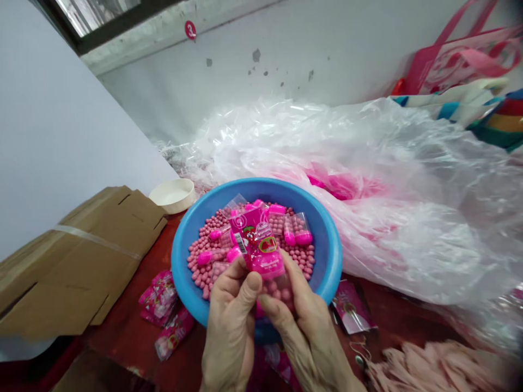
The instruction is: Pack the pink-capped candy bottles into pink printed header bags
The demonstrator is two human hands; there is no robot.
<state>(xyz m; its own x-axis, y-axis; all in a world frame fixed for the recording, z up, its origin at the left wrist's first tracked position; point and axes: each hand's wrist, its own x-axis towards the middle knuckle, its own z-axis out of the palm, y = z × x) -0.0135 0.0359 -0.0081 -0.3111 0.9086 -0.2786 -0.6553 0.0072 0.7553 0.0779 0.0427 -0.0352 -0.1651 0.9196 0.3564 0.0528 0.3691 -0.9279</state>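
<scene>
Both hands meet over the front rim of a blue basin (333,245). My left hand (235,321) pinches the lower left edge of a pink printed wrapper (261,239) bearing red fruit pictures and a barcode. My right hand (302,321) is closed around a clear candy container (278,288), its pink balls visible through the side, which sits at the wrapper's lower end. Behind them, loose pink candy balls (304,258) fill the basin's bottom. On these lie several small clear containers with bright pink ends (297,231). My fingers hide part of the held container.
Flattened cardboard boxes (77,256) and a white bowl (174,196) are at the left. Pink packets (161,296) lie beside the basin, another packet (353,307) at its right. Clear plastic sheeting (388,228) spreads behind and right; a crumpled cloth (433,370) lies at front right.
</scene>
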